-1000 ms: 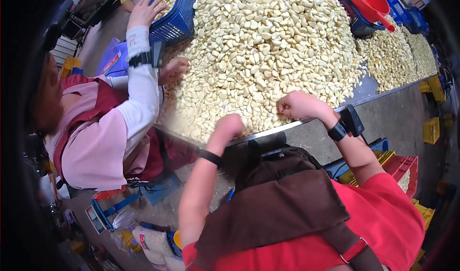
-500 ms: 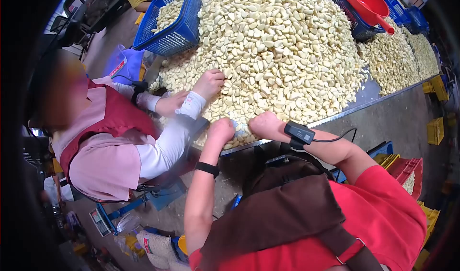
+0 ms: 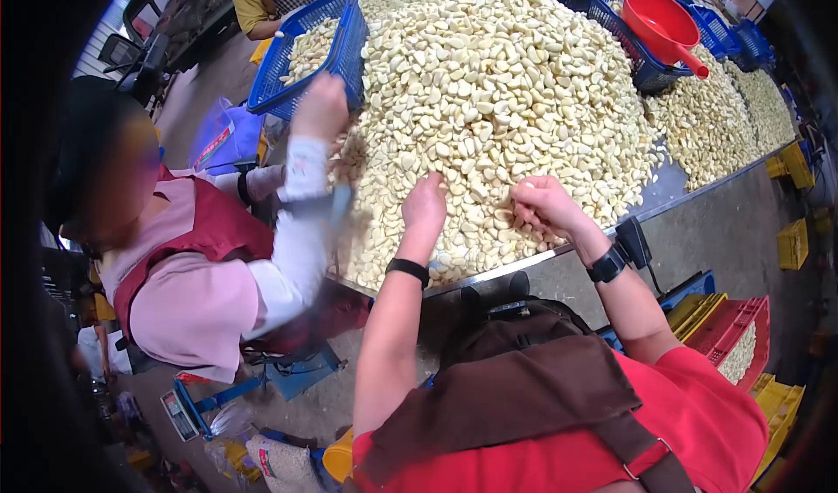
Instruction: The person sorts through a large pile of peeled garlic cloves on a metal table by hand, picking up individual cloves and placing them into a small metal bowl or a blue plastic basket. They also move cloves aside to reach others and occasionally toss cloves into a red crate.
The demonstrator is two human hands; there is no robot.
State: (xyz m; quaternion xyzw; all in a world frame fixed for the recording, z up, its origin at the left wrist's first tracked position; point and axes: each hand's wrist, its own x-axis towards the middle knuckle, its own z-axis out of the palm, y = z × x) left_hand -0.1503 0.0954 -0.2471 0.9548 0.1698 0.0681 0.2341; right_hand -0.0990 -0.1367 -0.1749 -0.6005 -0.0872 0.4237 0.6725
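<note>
A large heap of peeled garlic cloves (image 3: 489, 92) covers the metal-edged table. My left hand (image 3: 425, 205) rests against the front slope of the heap, fingers drawn together and their tips partly hidden. To its right, my right hand (image 3: 546, 207) is just over the cloves with thumb and fingers curled into a pinch. What either hand holds, if anything, is too small or covered to make out. Loose cloves lie between the two hands and down to the table edge (image 3: 515, 264).
At left, a co-worker's blurred hand (image 3: 321, 107) is by a blue basket (image 3: 349, 52) of cloves. A red scoop (image 3: 659, 22) sits on another blue basket (image 3: 642, 65) at the back right. Beside me stands a red crate (image 3: 729, 327).
Both my hands have moved from the table's front edge farther up the heap and apart. The co-worker's hand has risen from the cloves toward the blue basket.
</note>
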